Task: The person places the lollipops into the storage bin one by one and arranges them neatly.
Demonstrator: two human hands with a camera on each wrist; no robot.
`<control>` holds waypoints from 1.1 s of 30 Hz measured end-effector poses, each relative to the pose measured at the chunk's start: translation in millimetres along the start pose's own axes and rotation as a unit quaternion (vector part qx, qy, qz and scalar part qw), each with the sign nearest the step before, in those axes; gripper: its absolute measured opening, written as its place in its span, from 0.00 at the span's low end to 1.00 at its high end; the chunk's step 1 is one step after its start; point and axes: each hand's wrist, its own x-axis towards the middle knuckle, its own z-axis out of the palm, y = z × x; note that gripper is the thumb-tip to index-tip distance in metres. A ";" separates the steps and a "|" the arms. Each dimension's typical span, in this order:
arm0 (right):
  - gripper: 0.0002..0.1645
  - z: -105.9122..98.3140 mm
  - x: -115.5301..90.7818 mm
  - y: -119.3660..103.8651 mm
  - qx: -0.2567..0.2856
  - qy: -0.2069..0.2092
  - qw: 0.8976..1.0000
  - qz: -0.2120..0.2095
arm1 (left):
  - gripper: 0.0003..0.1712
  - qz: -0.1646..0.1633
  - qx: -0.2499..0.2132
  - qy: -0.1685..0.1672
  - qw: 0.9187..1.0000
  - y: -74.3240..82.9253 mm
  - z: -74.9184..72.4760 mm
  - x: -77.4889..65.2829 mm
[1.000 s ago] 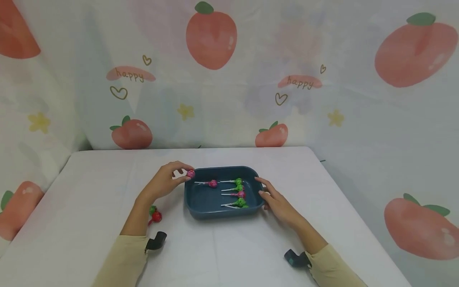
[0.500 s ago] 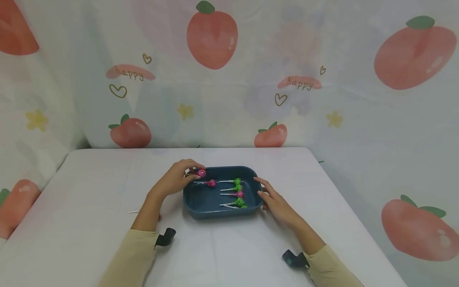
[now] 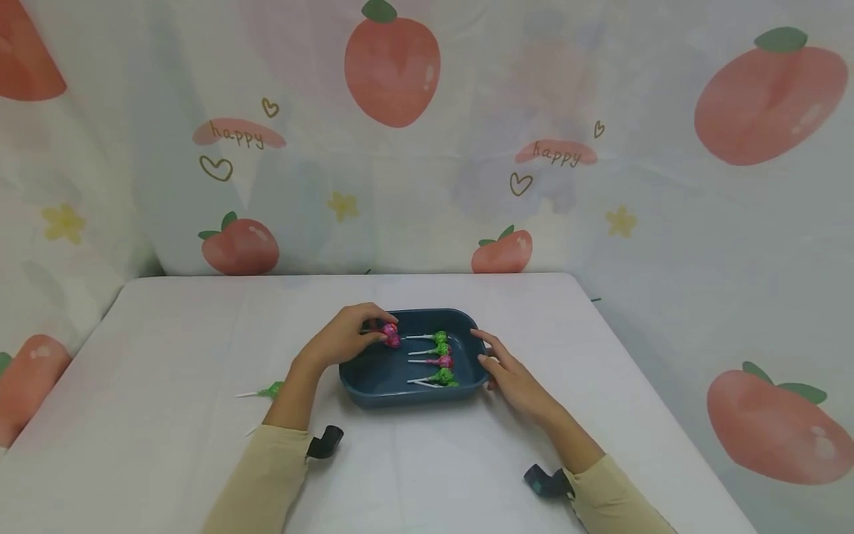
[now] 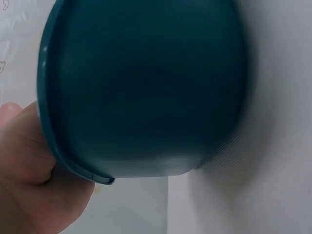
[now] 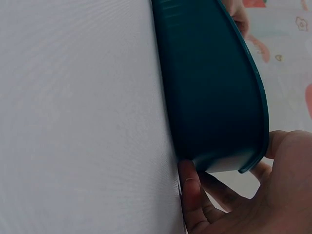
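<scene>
In the head view, my left hand (image 3: 343, 337) reaches over the left side of a dark blue tray (image 3: 373, 382). Its thumb and fingers pinch a pink-wrapped lollipop (image 3: 389, 328) by the candy end. Just below that candy lies a second pink lollipop (image 3: 394, 342), its stick hidden by the hand. Along the tray's right half, green lollipops (image 3: 442, 377) and a pink one lie in a column, sticks pointing left. My right hand (image 3: 520, 378) holds the tray's right end, thumb at the rim and fingers against the outer wall (image 5: 214, 97).
On the white tablecloth (image 3: 434, 467), left of the tray, a green lollipop (image 3: 272, 390) lies partly behind the left forearm. A white stick tip (image 3: 251, 430) shows beside the sleeve. Behind the table hangs a peach-printed cloth (image 3: 427, 185).
My left hand has moved right from the tray's left rim to inside it, bringing the pink lollipop beside the other pink one. The right hand stays on the tray.
</scene>
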 end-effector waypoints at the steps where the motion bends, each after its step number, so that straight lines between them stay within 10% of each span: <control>1: 0.29 0.1 0.2 0.5 -0.001 -0.001 1.000 -0.001 | 0.19 -0.004 0.001 -0.002 1.000 -0.4 1.5 0.1; 33: 0.30 -1.4 -1.4 -2.2 -0.002 -0.002 1.000 -0.003 | 0.13 -0.074 0.134 -0.045 0.987 12.8 28.4 5.7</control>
